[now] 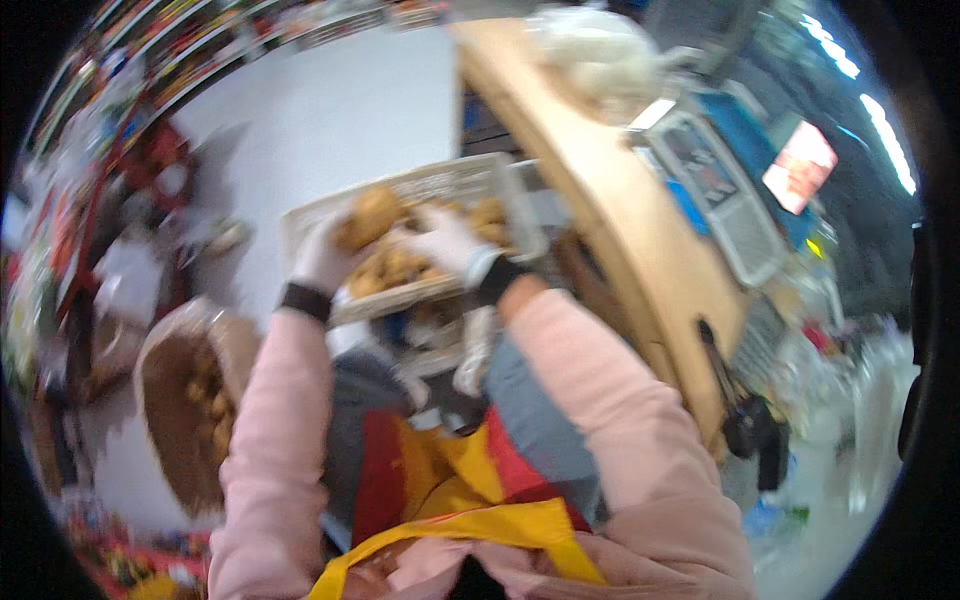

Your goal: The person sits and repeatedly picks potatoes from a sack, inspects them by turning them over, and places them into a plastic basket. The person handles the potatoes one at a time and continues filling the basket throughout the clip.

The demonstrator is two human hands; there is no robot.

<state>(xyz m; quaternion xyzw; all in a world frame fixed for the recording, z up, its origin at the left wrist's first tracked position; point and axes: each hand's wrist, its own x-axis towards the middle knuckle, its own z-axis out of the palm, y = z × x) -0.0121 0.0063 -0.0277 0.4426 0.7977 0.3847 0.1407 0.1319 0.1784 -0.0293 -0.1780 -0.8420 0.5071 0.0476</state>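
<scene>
A pale plastic crate [300, 217] lies before me with several brown, potato-like tubers [390, 262] in it. My left hand [330, 251], in a white glove with a dark cuff, grips a large tuber [375, 214] above the crate's left part. Inside the crate, my right hand [444, 238], gloved the same way, reaches among the tubers with its fingers pointing left; blur hides whether it holds one.
An open sack [161, 420] with more tubers stands at the left. A wooden counter [600, 187] runs along the right, bearing a scale-like device [720, 195] and a white plastic bag [592, 52]. Stocked shelves [180, 67] line the upper left.
</scene>
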